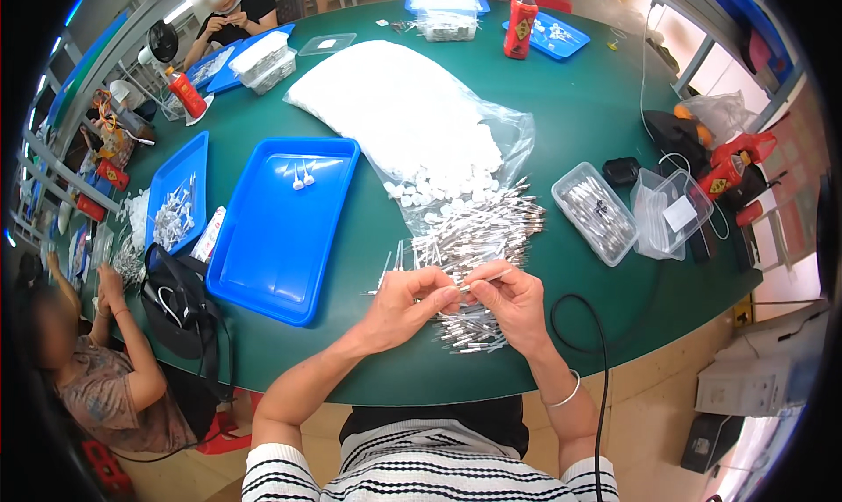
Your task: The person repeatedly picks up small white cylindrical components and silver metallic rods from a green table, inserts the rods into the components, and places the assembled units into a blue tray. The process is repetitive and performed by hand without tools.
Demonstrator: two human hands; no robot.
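Both hands meet just above the near end of the pile of metal pins (478, 239), which is the landmark here. The left hand (405, 305) and right hand (513, 302) are pressed together at the fingertips, both pinched on one thin metal pin (481, 280). That pin lies roughly level, its long axis running left to right between the two sets of fingers, with its free end pointing toward the right and slightly away from the person.

The pile spreads from the hands away toward a clear plastic bag of small white caps (403, 116), some of which have spilled onto the far edge of the pile. Left of the pile lies a blue tray (263, 265) holding two small white-tipped pieces. Right of the pile stand two clear plastic boxes (596, 213).

The surface (579, 107) is a large round green table. Other people sit around it to the left and far side of the pile, with more blue trays and red bottles.
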